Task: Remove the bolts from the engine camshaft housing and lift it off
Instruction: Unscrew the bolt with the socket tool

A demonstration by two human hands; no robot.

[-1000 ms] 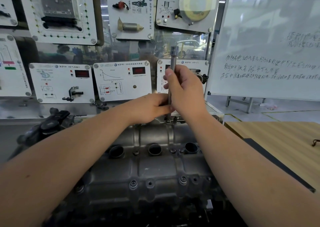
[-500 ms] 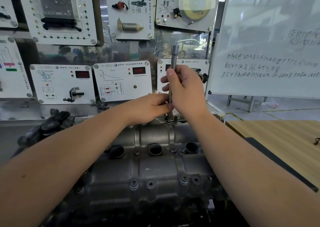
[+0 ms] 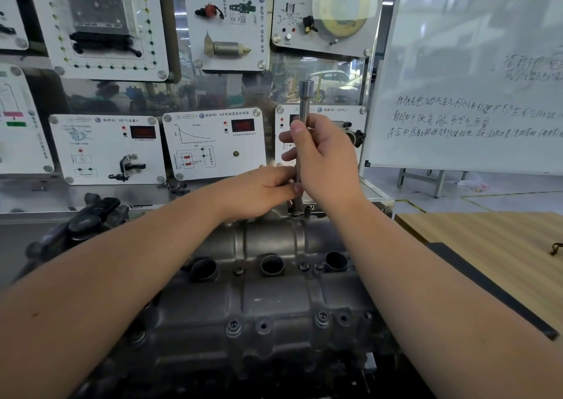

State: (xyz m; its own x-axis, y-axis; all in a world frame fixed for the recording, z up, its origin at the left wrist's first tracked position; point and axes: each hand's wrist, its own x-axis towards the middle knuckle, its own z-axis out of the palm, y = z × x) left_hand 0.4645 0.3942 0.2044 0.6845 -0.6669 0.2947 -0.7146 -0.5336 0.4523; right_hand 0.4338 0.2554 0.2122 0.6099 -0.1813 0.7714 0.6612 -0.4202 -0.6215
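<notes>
Behind the engine there's a wall of white training panels [image 3: 106,149] bolted onto a clear sheet, a couple with red digital readouts [image 3: 242,125] and little sensor parts stuck on. One up top carries a round yellowish disc [image 3: 341,5], another a small metal cylinder [image 3: 227,48]. Off to the right stands a whiteboard [image 3: 475,72] covered in handwriting, and below it a wooden bench [image 3: 502,246] with a dark strip [image 3: 487,289] along its edge.

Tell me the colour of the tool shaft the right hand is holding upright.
Plain silver-grey metal: the tool shaft, gripped by the right hand, shows best in the head view.
</notes>
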